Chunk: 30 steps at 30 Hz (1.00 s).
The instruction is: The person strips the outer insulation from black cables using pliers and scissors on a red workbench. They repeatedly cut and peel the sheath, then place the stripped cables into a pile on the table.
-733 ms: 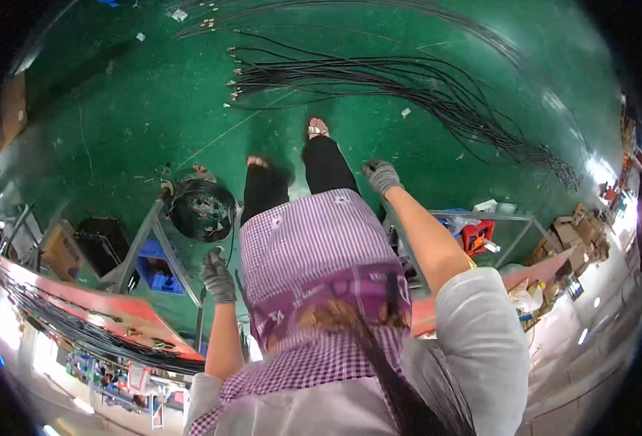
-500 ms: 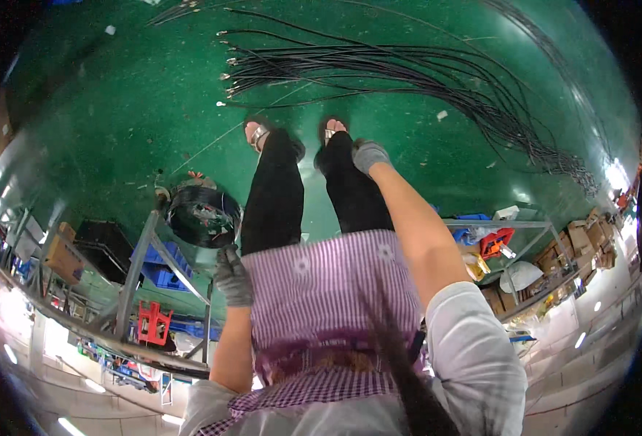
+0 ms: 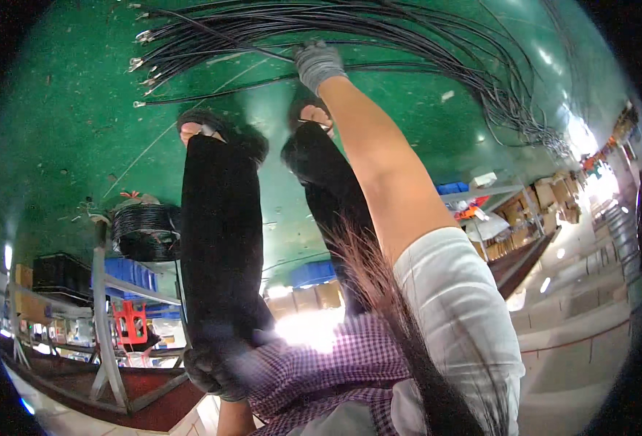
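Note:
Many long black cables (image 3: 423, 36) with metal lugs (image 3: 138, 63) at their left ends lie in a bundle across the green floor. My right hand (image 3: 319, 64), in a grey glove, reaches down to the near side of the bundle. Its fingers are curled round a black cable (image 3: 245, 45), which slants from the upper left into the grip. One separate cable (image 3: 205, 95) lies nearest my feet. My left hand (image 3: 215, 372), gloved too, is low beside my left leg against the checked apron; its fingers are dark and blurred.
A coil of black cable (image 3: 146, 231) sits left of my legs, beside a metal-framed table (image 3: 108, 327). Blue bins (image 3: 130, 275) and a red stool (image 3: 130, 323) stand beyond its frame. Cardboard boxes (image 3: 546, 195) are stacked at the right.
I have bent forward, and the cables appear closer. My right hand has gone from beside my right knee to the bundle and taken hold of a cable. My left hand has shifted lower in view.

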{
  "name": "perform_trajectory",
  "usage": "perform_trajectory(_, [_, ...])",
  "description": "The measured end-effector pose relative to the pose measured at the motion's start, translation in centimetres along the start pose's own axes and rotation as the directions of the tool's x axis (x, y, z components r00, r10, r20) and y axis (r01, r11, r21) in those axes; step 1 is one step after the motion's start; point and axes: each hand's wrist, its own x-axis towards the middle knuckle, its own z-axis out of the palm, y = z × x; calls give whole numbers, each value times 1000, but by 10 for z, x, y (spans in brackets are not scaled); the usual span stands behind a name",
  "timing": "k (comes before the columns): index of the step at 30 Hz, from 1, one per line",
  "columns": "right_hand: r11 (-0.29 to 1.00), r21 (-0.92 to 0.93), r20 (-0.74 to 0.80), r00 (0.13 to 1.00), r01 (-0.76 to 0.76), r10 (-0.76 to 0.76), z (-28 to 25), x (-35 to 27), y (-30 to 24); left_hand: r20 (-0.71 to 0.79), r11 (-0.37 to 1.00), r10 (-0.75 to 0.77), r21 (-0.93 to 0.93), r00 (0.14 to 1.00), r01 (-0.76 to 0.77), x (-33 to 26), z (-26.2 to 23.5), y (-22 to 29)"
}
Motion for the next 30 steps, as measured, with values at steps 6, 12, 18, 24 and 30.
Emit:
perform_trajectory(6, [896,106,484,765,431,-424,-17,-74,6,50,984,-25,-174,998,33,6,6,33])
perform_trajectory(12, [713,440,22,787,546,-616,-109,-195,-60,286,904,257,266,923,-334,43,1,9])
perform_trajectory(18, [112,776,-304,524,621,-796,-286,-284,-202,179,981,173,-118,969,-153,89,-85,0])
perform_trajectory(24, [-448,688,-503,-69,571,-861,-345,-326,-314,-437,997,0,-71,899,-34,74,-257,15])
perform_trajectory(30, [90,919,102,-11,383,-995,-245,-300,-237,-135,913,7,405,991,49,81,-216,-4])
